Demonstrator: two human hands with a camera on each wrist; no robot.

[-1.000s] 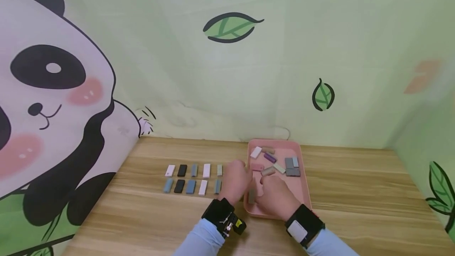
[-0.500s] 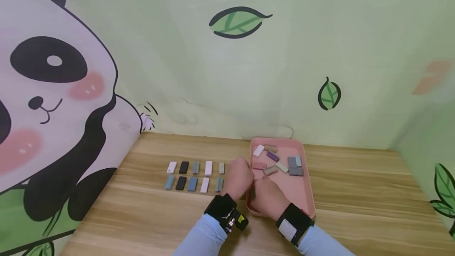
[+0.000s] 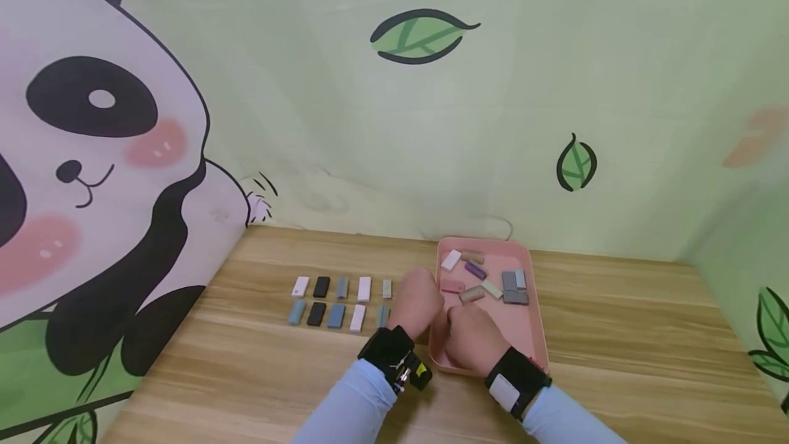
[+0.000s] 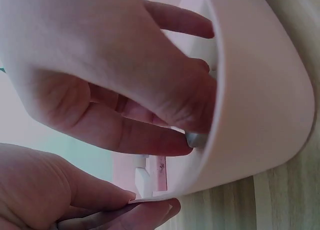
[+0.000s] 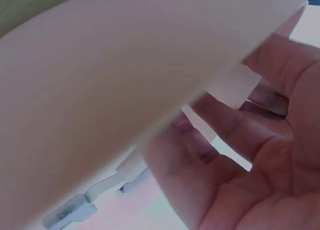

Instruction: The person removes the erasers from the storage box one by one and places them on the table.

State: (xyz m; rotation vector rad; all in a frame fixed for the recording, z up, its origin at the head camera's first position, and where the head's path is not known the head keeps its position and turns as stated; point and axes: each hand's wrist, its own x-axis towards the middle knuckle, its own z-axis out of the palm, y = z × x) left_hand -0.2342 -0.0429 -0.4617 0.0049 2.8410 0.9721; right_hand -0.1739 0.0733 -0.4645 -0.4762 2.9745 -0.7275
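A pink tray point(image 3: 519, 334) lies on the wooden table with several small coloured blocks point(image 3: 483, 283) at its far end. Both hands meet at its near left corner. In the left wrist view my right hand point(image 4: 192, 135) reaches inside the tray wall point(image 4: 260, 90) and pinches a small grey block point(image 4: 196, 139) between thumb and finger. My left hand point(image 4: 145, 202) holds the tray's rim from outside, thumb above and a finger below. From the head view my left hand point(image 3: 424, 307) looks curled beside the tray and my right hand point(image 3: 461, 331) hides the grey block.
Two neat rows of flat blocks point(image 3: 339, 300) in white, black and blue-grey lie on the table left of the tray. The panda wall stands at the left, the leaf-patterned wall behind. The right wrist view is mostly filled by the tray wall point(image 5: 100, 90).
My right hand has slid left to the tray's near left corner, covering the grey block that lay there. My left hand has drawn in against the tray's edge.
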